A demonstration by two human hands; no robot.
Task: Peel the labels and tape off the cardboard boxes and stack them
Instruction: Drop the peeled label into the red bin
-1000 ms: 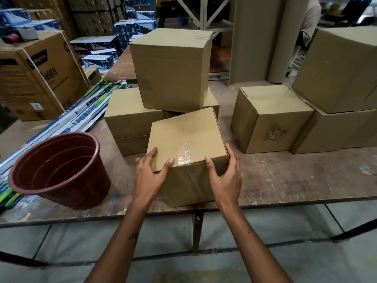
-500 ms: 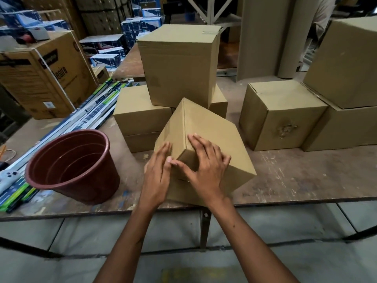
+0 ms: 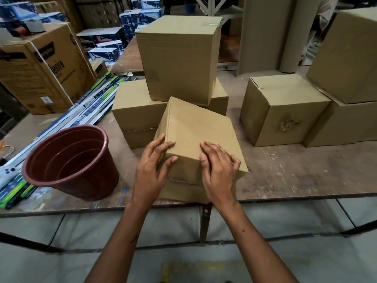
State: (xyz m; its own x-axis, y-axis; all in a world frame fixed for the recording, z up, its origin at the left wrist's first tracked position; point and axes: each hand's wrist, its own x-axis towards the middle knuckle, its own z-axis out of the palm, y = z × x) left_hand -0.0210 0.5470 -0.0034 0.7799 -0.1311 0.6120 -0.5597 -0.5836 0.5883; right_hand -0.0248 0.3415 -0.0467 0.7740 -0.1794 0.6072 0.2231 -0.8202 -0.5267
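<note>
**Box tipped at table edge: slip risk, no tape seen on facing sides**

Near: box (image 3: 195,144) sits at the front edge of the table (image 3: 295,176), tilted up on its lower edge, corner toward the camera. Left hand (image 3: 152,170) has fingers spread over the left vertical corner, thumb on the front face. Right hand (image 3: 219,166) lies flat on the sloping upper face, fingers together, partly curled over the near edge. Neither hand pinches anything; both just steady it.

Risks, as I judge them:
- The box's lower edge looks flush with the table lip. A push toward the body, or one palm lifting, could tip it off the front.
- Palm contact only, no fingers underneath. Smooth cardboard, so it can rotate out during the turn.
- No tape or label visible on the faces shown; whatever remains is likely on a hidden side. Picking at bare board would tear the liner; the box (image 3: 283,111) to the right already shows a torn patch on its front.
- Pot (image 3: 71,160) stands near the left elbow, easy to knock.
- Stack (image 3: 177,58) just behind: big box on two smaller ones, overhanging. A bump from the tilted box could shift it.

Text: carton (image 3: 44,68) far left reads "esire", first letter cut off; its small white label is too small to read. Blue boxes (image 3: 104,54) behind it: printing illegible.
</note>
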